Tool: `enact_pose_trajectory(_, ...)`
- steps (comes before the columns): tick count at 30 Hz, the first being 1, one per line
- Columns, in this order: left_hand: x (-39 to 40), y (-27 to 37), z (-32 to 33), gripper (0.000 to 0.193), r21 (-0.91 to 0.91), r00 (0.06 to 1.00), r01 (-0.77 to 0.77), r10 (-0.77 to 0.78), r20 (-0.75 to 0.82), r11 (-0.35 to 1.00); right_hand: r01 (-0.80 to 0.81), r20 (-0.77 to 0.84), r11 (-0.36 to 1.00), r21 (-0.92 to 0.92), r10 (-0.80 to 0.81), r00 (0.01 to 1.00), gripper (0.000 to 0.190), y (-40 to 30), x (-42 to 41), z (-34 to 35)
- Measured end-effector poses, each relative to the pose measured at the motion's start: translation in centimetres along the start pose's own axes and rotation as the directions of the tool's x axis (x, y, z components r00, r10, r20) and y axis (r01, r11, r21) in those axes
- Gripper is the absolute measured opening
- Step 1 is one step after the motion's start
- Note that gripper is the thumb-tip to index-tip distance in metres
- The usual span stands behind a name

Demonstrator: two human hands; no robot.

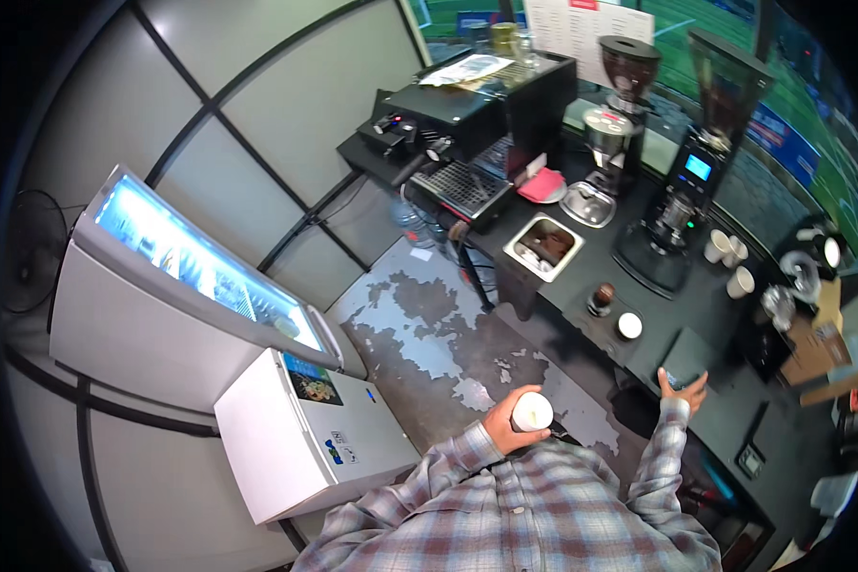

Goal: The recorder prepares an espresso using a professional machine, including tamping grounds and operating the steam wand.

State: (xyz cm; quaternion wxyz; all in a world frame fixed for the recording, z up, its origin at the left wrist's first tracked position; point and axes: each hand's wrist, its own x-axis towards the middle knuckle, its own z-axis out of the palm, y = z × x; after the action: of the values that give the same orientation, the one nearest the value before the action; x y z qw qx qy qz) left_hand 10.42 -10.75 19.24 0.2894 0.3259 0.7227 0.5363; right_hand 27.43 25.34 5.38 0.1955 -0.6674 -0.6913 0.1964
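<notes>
My left hand [504, 423] is wrapped around a small white cup [533, 412], held upright in front of my plaid shirt. Whether its pale top is a lid or contents, I cannot tell. My right hand [683, 393], fingers spread, is at the near edge of a dark flat rectangular device [690, 357] on the black counter [643, 314]; the fingertips seem to touch it. Farther along the counter are another white cup [629, 326] and a tamper [601, 299] with a brown handle.
An espresso machine [465, 107] stands at the far end, beside two coffee grinders [618, 107] and a steel knock box [543, 247]. Several paper cups [740, 282] and a cardboard box [815, 350] are at the right. A lit display fridge [207, 257] and a white chest freezer [314, 436] are on the left.
</notes>
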Motion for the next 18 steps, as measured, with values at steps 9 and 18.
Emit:
enact_pose_trajectory(9,5.0,-4.3,-12.2,0.075,-0.183,0.964,0.028,-0.075,-0.256,0.983,-0.290,-0.094,0.909,-0.298,0.275,0.957,0.115,-2.2,2.3,3.4)
enact_pose_trajectory(18,4.3,-13.4,-30.8,0.076,-0.251,0.969,0.028,-0.088,-0.232,0.967,0.122,-0.249,0.947,0.298,-0.046,0.967,0.093,-6.9,-4.4,-1.1)
